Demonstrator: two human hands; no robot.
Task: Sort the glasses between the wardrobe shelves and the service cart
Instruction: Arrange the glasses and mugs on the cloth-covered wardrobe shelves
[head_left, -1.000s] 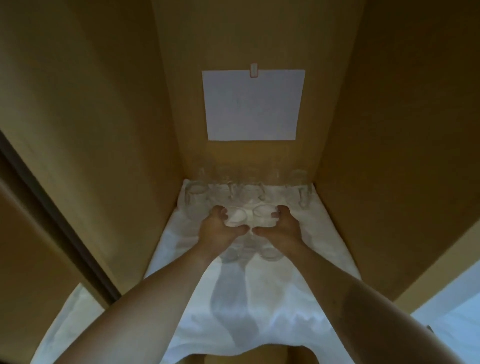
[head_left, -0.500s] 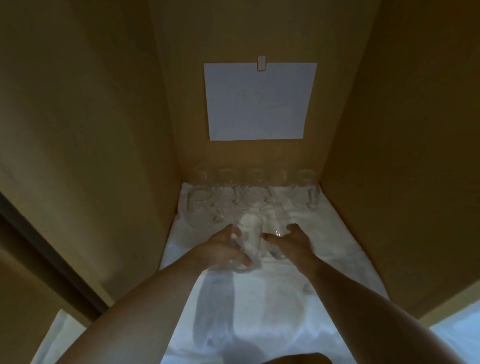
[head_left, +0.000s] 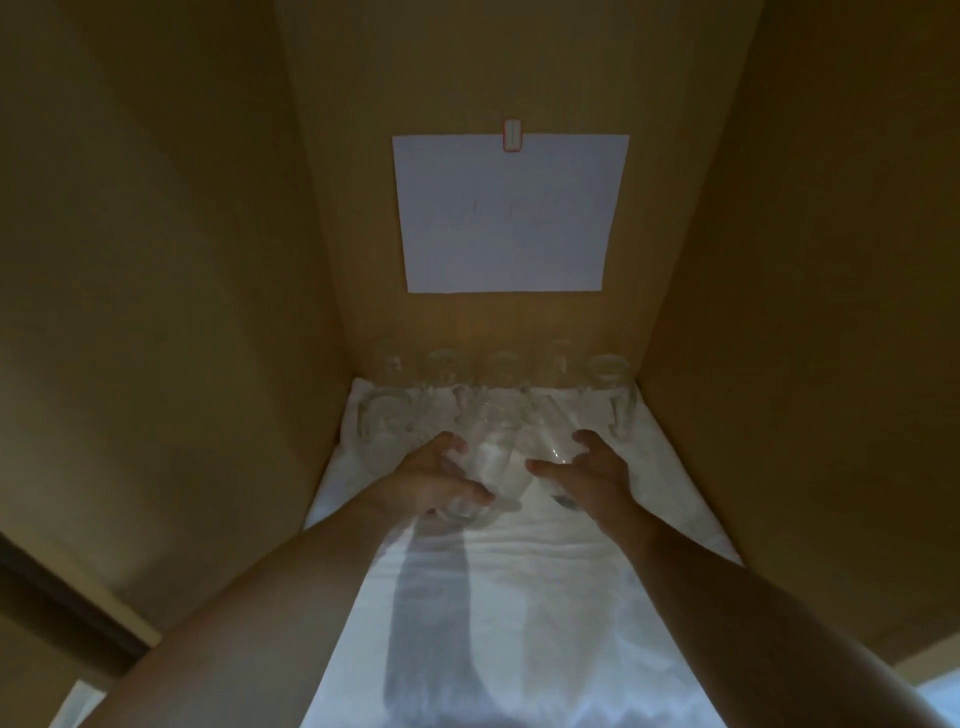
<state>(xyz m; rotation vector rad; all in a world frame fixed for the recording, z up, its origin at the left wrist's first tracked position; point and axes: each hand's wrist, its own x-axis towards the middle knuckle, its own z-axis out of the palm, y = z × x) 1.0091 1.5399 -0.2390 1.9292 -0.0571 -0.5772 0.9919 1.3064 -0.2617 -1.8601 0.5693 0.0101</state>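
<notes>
Since a second ago we have tipped both glasses away from us, where before we looked straight down into their mouths, and our hands have slid lower and a little apart.

Our left hand grips a clear glass, thumb curled across its near side and fingers wrapped behind, so that the glass leans away with its base near the palm. Our right hand holds a second glass, fingers spread and curled round its far side and thumb pointing toward the other hand; this glass leans away too. The two glasses stand just beside each other, and we cannot tell whether they touch. Both are low over the white cloth that covers the shelf, and whether their bases rest on it we cannot tell.

Just left of our left hand stands a broader glass on the cloth. Behind it, against the back wall, runs a row of glasses, and one more glass with a handle stands at the right end. Above them a white sheet of paper hangs from a small clip on the wooden back wall. Our forearms throw long shadows on the cloth.
</notes>
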